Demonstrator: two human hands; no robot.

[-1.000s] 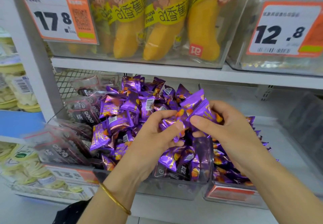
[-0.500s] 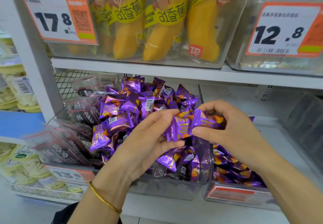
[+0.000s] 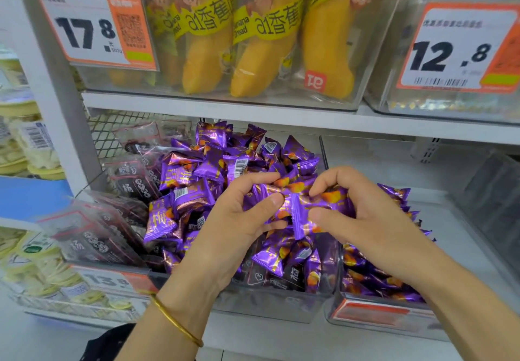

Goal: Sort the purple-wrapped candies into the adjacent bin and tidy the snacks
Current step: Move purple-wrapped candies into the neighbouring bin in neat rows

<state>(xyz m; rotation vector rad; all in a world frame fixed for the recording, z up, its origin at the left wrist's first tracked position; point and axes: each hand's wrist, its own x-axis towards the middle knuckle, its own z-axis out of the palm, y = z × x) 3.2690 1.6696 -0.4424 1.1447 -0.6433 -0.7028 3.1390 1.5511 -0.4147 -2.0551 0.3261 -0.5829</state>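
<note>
Supermarket shelving [image 3: 225, 115] carries a heaped clear bin [image 3: 267, 301] of purple-wrapped candies [image 3: 197, 169], over whose right wall the left hand [image 3: 242, 220] and right hand [image 3: 360, 220] each pinch a held cluster [image 3: 306, 208] lying crosswise, the right hand nearer the adjacent bin [image 3: 380, 318] just right of it.

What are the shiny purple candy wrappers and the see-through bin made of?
The purple candy wrappers: likely metallised plastic film, glossy; they crinkle and flash bright glints. The see-through bin: probably hard clear plastic, smooth; candies show through its front wall.
</note>
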